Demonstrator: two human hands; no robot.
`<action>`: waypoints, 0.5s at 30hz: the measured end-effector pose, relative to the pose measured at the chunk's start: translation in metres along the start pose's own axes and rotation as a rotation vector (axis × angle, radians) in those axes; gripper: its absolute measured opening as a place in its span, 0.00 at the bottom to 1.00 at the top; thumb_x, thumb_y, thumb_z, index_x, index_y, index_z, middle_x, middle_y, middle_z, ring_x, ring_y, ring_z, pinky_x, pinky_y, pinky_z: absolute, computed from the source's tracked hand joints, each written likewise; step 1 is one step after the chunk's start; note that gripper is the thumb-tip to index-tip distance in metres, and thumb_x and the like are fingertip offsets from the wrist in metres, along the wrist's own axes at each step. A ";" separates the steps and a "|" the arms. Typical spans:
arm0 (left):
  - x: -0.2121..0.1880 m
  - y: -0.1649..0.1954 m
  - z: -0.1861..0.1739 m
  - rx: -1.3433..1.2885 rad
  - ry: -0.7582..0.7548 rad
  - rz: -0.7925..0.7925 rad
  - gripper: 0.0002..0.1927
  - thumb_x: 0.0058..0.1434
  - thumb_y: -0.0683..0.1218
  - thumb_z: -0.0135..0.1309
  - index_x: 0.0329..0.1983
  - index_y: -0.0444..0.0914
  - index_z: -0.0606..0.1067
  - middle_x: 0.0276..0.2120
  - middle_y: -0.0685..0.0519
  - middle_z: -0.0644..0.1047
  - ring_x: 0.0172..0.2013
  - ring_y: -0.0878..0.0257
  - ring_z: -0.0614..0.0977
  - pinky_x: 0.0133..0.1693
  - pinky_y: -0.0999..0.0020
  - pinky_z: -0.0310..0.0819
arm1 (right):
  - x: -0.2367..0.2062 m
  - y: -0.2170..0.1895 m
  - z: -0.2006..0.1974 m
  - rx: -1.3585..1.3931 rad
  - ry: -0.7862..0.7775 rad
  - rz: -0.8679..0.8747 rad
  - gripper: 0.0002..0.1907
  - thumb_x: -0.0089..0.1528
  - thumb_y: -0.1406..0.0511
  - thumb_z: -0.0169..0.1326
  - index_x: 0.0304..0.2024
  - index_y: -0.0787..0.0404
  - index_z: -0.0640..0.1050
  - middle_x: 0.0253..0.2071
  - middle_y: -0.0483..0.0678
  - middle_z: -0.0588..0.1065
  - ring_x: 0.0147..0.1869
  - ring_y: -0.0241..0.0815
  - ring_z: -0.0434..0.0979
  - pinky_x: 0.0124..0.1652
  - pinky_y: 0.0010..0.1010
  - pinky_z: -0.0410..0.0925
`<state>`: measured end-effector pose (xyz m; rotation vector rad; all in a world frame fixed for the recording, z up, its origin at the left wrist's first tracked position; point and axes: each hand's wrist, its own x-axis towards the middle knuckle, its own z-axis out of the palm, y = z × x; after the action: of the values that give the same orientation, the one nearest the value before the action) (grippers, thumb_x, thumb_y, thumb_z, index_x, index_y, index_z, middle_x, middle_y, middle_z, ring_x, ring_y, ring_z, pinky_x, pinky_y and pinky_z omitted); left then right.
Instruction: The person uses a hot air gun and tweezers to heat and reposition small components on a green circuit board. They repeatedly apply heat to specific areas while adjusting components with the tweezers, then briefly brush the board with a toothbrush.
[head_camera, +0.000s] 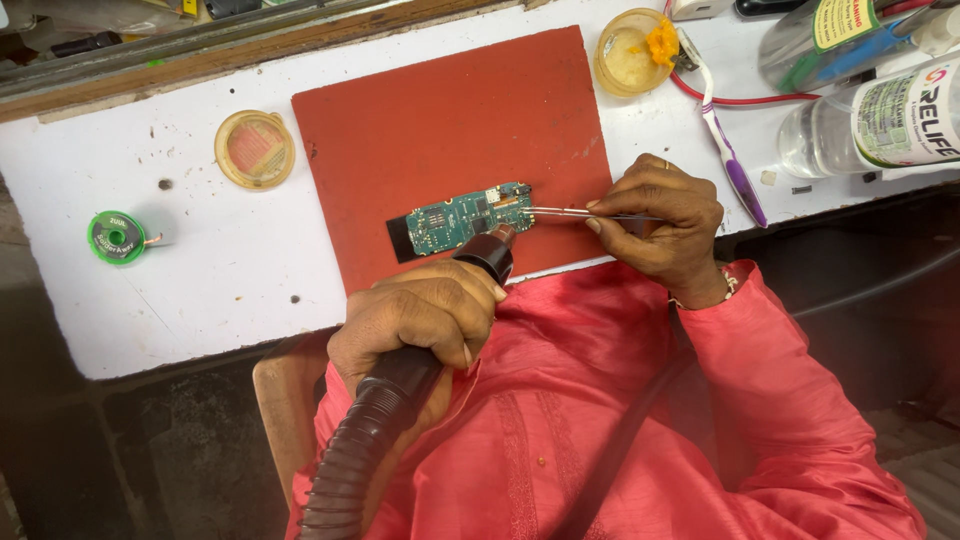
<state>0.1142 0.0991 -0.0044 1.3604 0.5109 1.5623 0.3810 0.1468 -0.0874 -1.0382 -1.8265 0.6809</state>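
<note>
A white worktop (200, 290) is seen across the upper half of the frame, marked with small dark spots. At upper centre a red rectangular mat (440, 130) is laid on it. The lower half of the frame is filled by a red garment worn by the person.

The left hand (425, 315), at lower centre, is clenched around a black hot-air handpiece (470, 275) with a ribbed hose running down to the bottom edge; its nozzle is pointed up at the lower edge of the board. The right hand (665, 225), right of centre, is pinched on metal tweezers (560, 212), whose tips are brought to the right end of the board.

The green circuit board (465, 218) is lying flat on the mat near its lower edge, at frame centre, with a dark strip at its left end.

At upper right, clear plastic bottles (870, 110) are lying on their sides. A purple-and-white toothbrush (725, 140) is lying beside them, and a round yellow tin (632, 52) with yellow paste is open at top centre-right. A lidded round tin (254, 150) is set left of the mat. A small green spool of braid (117, 237) is placed at far left.
</note>
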 end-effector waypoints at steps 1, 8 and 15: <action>0.000 0.000 0.000 0.001 0.000 0.001 0.13 0.70 0.45 0.55 0.30 0.37 0.69 0.21 0.49 0.74 0.21 0.60 0.78 0.36 0.60 0.80 | 0.000 0.000 0.000 0.000 -0.001 0.007 0.08 0.54 0.77 0.66 0.34 0.65 0.83 0.30 0.48 0.77 0.34 0.38 0.73 0.33 0.26 0.63; -0.002 0.001 0.000 0.007 0.003 0.003 0.12 0.69 0.45 0.55 0.30 0.37 0.69 0.21 0.49 0.73 0.21 0.60 0.78 0.36 0.60 0.80 | 0.001 0.000 0.000 -0.008 -0.003 -0.009 0.09 0.53 0.77 0.66 0.34 0.65 0.82 0.30 0.48 0.77 0.34 0.38 0.73 0.33 0.27 0.63; -0.006 0.005 -0.001 0.025 -0.004 0.004 0.12 0.69 0.44 0.55 0.30 0.37 0.69 0.21 0.49 0.73 0.21 0.60 0.78 0.36 0.60 0.80 | 0.000 0.000 -0.001 -0.001 -0.005 -0.009 0.08 0.54 0.77 0.66 0.34 0.65 0.82 0.30 0.48 0.77 0.34 0.38 0.73 0.32 0.25 0.63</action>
<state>0.1113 0.0923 -0.0034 1.3839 0.5272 1.5612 0.3818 0.1472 -0.0867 -1.0291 -1.8344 0.6779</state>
